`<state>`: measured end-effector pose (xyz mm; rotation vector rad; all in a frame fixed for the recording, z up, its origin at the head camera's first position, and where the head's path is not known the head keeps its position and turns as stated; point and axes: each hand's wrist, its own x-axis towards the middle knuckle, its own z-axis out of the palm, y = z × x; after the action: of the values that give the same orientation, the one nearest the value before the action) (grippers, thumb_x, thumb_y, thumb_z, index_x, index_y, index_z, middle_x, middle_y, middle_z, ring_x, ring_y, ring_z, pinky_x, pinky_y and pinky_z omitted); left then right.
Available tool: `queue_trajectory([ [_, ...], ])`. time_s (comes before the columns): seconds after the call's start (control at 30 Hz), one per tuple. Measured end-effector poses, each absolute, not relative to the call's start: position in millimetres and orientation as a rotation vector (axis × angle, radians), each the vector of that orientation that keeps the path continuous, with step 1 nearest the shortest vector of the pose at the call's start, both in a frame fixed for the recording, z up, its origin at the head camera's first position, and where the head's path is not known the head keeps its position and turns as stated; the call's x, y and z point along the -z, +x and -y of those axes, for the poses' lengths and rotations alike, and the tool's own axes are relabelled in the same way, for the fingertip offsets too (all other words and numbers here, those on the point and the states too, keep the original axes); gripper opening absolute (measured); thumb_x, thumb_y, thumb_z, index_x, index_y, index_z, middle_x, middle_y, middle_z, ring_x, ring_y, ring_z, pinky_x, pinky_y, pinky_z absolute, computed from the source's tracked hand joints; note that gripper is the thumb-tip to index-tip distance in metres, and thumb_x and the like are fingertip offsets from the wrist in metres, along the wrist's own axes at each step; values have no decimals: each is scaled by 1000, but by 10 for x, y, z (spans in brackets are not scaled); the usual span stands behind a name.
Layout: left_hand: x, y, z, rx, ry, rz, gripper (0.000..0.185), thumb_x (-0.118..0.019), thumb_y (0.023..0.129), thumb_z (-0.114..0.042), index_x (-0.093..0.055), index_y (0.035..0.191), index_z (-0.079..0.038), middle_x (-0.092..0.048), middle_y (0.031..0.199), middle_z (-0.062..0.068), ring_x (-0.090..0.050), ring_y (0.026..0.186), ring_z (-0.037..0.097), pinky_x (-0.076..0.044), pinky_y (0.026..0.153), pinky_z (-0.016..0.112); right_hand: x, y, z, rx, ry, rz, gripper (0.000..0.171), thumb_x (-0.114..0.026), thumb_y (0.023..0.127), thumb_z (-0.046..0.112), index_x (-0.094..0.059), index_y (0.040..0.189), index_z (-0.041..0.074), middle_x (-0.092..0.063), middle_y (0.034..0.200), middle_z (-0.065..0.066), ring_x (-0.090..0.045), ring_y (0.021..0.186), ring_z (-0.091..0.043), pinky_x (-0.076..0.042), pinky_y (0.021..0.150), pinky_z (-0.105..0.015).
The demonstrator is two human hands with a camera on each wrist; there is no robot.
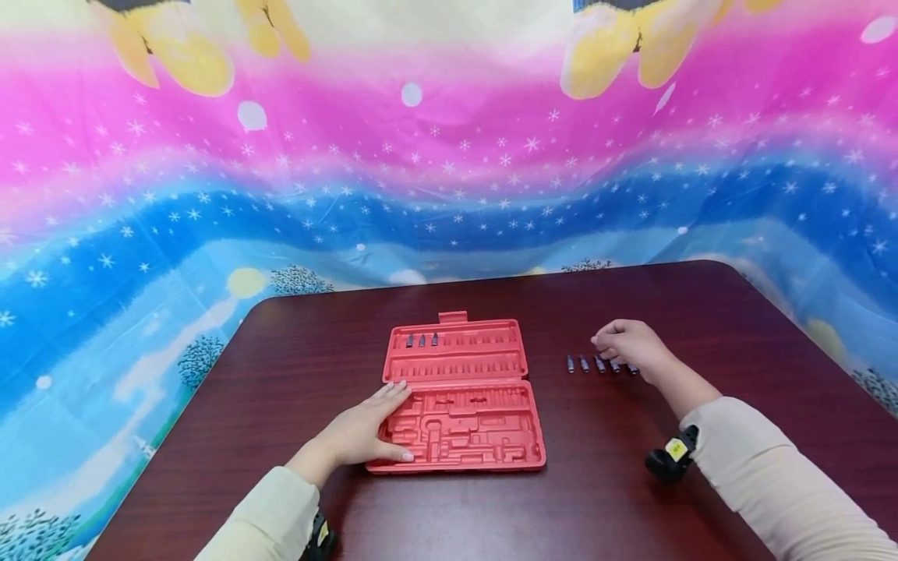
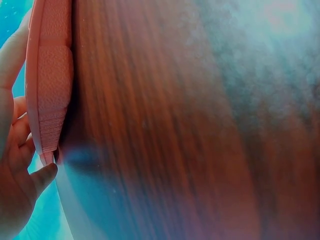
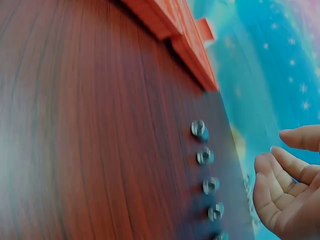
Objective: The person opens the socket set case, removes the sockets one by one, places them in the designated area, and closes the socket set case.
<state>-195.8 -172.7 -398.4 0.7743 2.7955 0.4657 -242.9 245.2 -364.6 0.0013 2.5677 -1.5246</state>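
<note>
A red plastic tool case (image 1: 529,425) lies opened flat on the table, with moulded slots in both halves. My left hand (image 1: 365,425) rests on its left edge, thumb and fingers spread; in the left wrist view the fingers reach over the case's side (image 2: 54,75). Three small dark metal bits (image 1: 422,340) sit in the upper left slots of the far half. To the right of the case, several more such bits (image 1: 585,364) stand in a row. My right hand (image 1: 634,351) hovers over the right end of this row, fingers loosely bent, nothing seen between them (image 3: 287,192).
The dark reddish-brown table (image 1: 295,343) has rounded far corners. Behind it hangs a pink and blue printed cloth (image 1: 449,156). A black wrist device (image 1: 669,460) with a yellow label is strapped to the right wrist; another (image 1: 320,538) is on the left.
</note>
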Motion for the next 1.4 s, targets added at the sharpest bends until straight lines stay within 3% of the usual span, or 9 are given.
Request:
queue_trajectory([
  [0.3, 4002, -1964, 1728, -468, 770, -2800, 98, -58, 60, -66, -24, 138, -18, -20, 141, 0, -13, 128, 17, -27, 95, 43, 3688, -2470, -2068, 1664, -14, -2431, 28, -52, 85, 14, -49, 102, -8, -55, 95, -23, -57, 78, -26, -46, 71, -36],
  [0.87, 4012, -1971, 1727, -441, 775, -2807, 98, -57, 60, -68, -24, 138, -17, -20, 141, 0, -13, 129, 17, -27, 95, 43, 3780, -2695, -1310, 1767, -73, -2253, 27, -53, 84, 13, -52, 101, -8, -57, 96, -23, -58, 80, -26, -47, 71, -34],
  [1.4, 4029, -1986, 1735, -435, 777, -2810, 100, -55, 58, -70, -25, 138, -17, -21, 141, 0, -13, 129, 16, -29, 95, 42, 3729, -3082, -734, 1793, -38, -2144, 22, -52, 85, 12, -53, 101, -3, -55, 106, -23, -55, 94, -31, -46, 77, -36],
])
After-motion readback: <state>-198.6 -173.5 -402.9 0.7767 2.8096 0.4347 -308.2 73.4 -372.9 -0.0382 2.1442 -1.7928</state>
